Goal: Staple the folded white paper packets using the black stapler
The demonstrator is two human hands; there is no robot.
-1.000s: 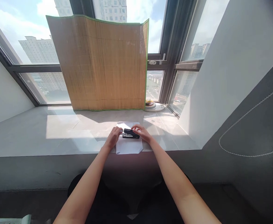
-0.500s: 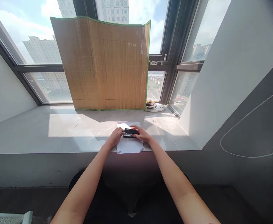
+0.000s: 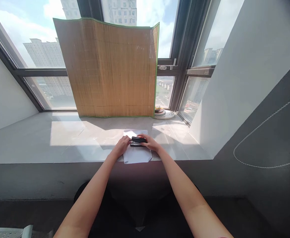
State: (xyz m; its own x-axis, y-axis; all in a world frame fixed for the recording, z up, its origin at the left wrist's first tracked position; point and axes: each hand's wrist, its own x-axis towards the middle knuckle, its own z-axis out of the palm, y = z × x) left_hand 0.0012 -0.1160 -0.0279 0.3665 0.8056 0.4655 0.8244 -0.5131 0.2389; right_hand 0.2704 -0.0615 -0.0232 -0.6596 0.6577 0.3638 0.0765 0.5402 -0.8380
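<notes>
On the windowsill, a black stapler (image 3: 139,140) lies across white paper (image 3: 138,156), its jaw end to the left. From the right, my right hand (image 3: 149,143) is closed around the stapler, fingers over its top and thumb low on the near side. A bit of red shows by those fingers. My left hand (image 3: 122,146) is at the stapler's left end, over the paper's left edge. Its fingers are bent and pressed together; what lies between the fingertips is too small to make out.
Behind the paper a bamboo mat (image 3: 115,69) with green edging stands against the window. Stacked plates (image 3: 162,113) sit at its lower right. The tiled sill (image 3: 70,150) ends in a front edge before me. A beaded cord (image 3: 249,132) hangs at right.
</notes>
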